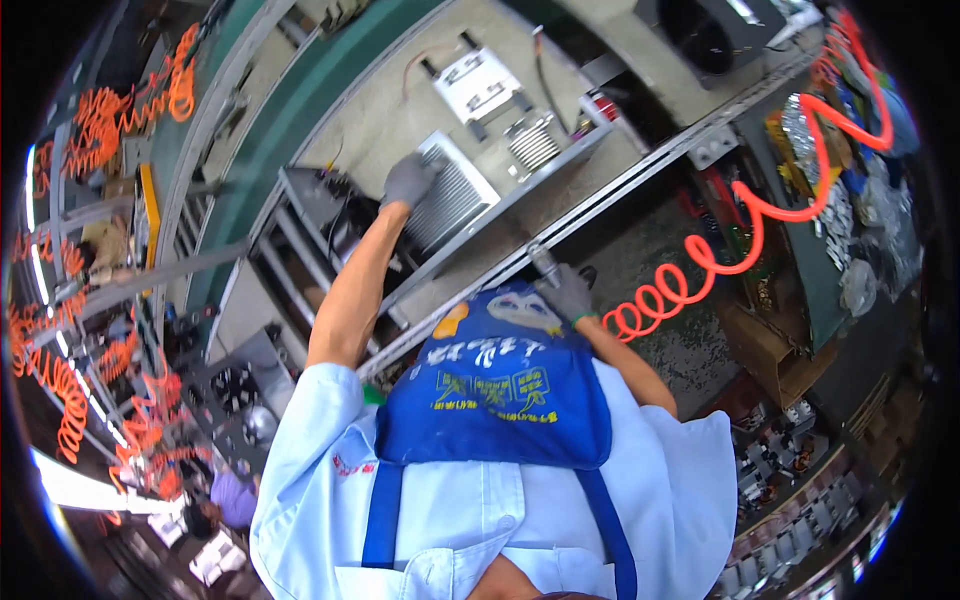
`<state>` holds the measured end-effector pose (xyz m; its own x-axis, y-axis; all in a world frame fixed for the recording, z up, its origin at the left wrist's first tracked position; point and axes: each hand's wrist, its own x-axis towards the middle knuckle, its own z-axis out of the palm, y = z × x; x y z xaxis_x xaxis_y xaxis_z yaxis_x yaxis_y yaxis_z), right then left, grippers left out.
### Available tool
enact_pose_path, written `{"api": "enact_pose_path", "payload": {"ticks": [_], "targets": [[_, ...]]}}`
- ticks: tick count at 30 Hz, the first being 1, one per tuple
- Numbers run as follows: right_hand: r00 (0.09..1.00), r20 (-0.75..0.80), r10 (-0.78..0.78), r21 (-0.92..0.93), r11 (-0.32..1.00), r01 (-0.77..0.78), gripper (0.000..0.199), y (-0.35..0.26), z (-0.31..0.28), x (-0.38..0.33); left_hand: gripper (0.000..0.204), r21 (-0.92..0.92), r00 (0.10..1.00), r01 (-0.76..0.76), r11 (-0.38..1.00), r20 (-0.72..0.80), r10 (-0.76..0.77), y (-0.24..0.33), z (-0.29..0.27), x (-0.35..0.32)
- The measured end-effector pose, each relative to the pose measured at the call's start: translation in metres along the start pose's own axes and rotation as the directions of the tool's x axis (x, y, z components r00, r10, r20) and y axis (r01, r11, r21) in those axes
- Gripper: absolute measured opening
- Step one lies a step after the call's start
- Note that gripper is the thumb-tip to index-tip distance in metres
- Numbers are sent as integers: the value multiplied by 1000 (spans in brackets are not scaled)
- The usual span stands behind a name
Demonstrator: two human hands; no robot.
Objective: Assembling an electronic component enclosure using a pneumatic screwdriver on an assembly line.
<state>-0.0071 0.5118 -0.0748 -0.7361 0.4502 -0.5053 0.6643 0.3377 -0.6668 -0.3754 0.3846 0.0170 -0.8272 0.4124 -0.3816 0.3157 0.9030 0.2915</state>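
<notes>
My left hand (408, 182), in a grey glove, is closed on the far left edge of a finned metal heat sink (458, 205), which lies tilted in the picture on the workbench. Closer to my body, my gloved right hand (570, 292) is wrapped around a silver cylindrical air tool (543, 262), whose tip points toward the bench rail. Beyond the heat sink sits a white plate with dark fittings (478, 86). To its right is a smaller block of shiny fins (533, 143). My right fingers are partly hidden by the tool and the blue apron (500, 400).
An orange coiled hose (690, 270) runs from near my right hand up to the right. A metal rail (600, 205) edges the bench. Dark housings with wires (340, 205) stand left of my left arm. A cardboard box (765, 350) is at lower right. Another person (235, 495) shows at lower left.
</notes>
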Motion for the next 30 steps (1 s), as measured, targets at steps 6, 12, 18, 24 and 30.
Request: {"api": "enact_pose_path", "payload": {"ticks": [6, 12, 18, 24, 30], "targets": [[995, 55, -81, -100, 991, 86, 52, 23, 17, -15, 38, -746, 988, 153, 648, 108, -109, -57, -10, -24], [996, 45, 79, -83, 994, -75, 54, 30, -52, -71, 25, -950, 958, 58, 305, 139, 251, 95, -58, -171], [997, -12, 76, -97, 992, -77, 52, 20, -106, -101, 23, -928, 934, 180, 326, 265, 238, 109, 53, -197], [996, 68, -58, -104, 993, 65, 50, 9, -131, -129, 20, -945, 925, 310, 107, 326, 197, 90, 127, -212], [990, 109, -87, -72, 993, 95, 50, -7, -114, -150, 19, -966, 957, 252, 59, 258, 130, 68, 135, -231]]}}
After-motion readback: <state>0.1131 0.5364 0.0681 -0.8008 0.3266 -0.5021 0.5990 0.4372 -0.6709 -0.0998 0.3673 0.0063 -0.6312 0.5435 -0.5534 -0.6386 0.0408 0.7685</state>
